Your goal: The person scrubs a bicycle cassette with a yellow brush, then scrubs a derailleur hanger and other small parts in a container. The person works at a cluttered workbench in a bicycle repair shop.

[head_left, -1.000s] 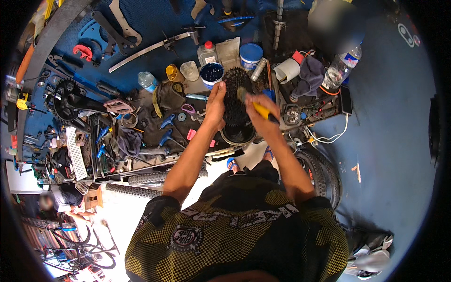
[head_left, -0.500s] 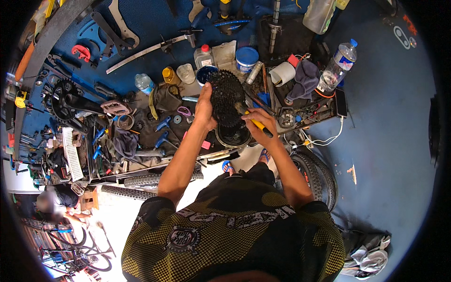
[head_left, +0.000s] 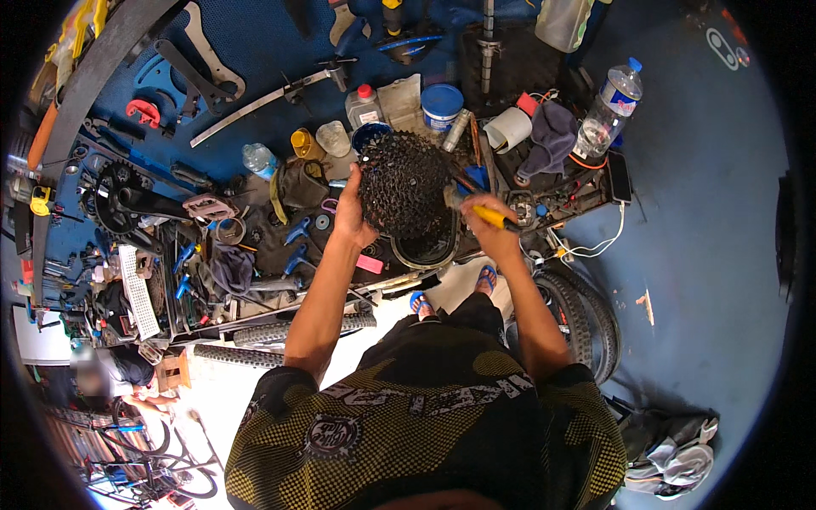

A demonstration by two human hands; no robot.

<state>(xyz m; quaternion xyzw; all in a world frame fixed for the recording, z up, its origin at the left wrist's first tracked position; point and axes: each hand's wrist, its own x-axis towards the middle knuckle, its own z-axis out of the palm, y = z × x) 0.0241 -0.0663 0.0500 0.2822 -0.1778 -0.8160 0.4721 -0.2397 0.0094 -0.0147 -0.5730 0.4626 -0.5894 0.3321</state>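
A black, grimy bicycle cassette [head_left: 403,185] is held up over the bench by my left hand [head_left: 350,214], thumb and fingers closed on its left edge. My right hand [head_left: 491,228] grips a brush by its yellow and black handle [head_left: 495,218]. The brush's bristle end sits just off the right side of the cassette. Under the cassette stands a dark round basin [head_left: 429,259], partly hidden by it. A blue-rimmed tub [head_left: 371,133] shows behind the cassette's far edge.
On the bench are a blue lidded tub [head_left: 442,106], a red-capped bottle [head_left: 365,106], a water bottle [head_left: 608,110] and a grey cloth [head_left: 551,140]. Bicycle tyres [head_left: 586,319] lean below at right. Another person [head_left: 127,365] is at lower left.
The cassette has turned its toothed face more toward me. My right hand has drawn the brush off the cassette, out to the right.
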